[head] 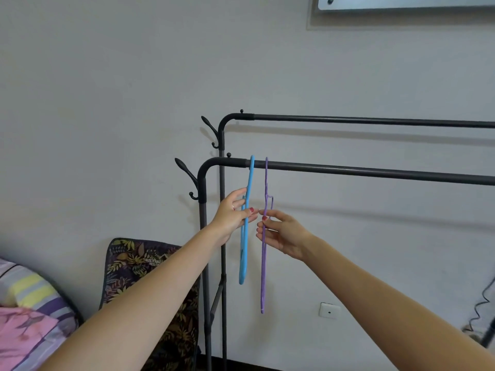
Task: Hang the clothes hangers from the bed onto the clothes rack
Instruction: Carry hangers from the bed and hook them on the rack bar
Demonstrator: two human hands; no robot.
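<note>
At the far left lies the bed (18, 298) with striped and pink floral bedding, and just right of it a dark leaf-patterned cushion (139, 266) leans upright against the white wall. Next comes the black metal clothes rack (348, 170), its two horizontal bars one behind the other, with curved hooks at the left corner posts. The left hand (233, 215) reaches up to the front bar's left end and pinches the flat blue plastic hanger (245, 236) between thumb and fingers; that hanger's hook sits over the front bar. Just beside it, the thin purple plastic hanger (263, 263) also hangs edge-on from the same bar, and the right hand (281, 234) holds it lightly between thumb and curled fingertips. A white wall socket (329, 310) is lower right.
</note>
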